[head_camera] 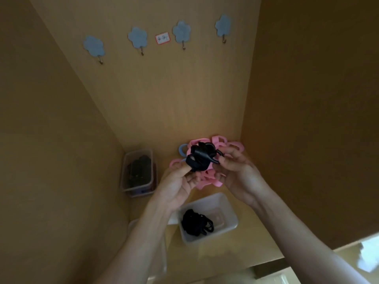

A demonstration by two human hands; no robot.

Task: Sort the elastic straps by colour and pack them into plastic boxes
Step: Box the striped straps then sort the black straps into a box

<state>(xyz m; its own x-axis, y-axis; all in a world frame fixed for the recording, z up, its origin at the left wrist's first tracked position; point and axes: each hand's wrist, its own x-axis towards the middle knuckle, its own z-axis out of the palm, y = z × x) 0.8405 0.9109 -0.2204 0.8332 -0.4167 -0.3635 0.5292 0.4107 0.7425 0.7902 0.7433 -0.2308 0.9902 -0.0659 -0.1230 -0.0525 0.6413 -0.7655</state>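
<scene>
Both hands are raised above the shelf floor with a bunch of black elastic straps [202, 157] between them. My left hand [178, 184] pinches the bunch from below left. My right hand [238, 171] pinches a black loop at its right end. Behind and under the hands lies a heap of pink straps [222, 143], with one blue strap [182, 149] at its left edge. Below the hands stands an open white plastic box [221, 201] with several black straps [195, 222] inside.
A clear plastic box [137, 173] holding dark items stands against the left wall. Another clear container [133, 224] shows partly under my left forearm. Wooden walls enclose the space on the left, back and right. Blue cloud-shaped hooks [137, 37] hang on the back wall.
</scene>
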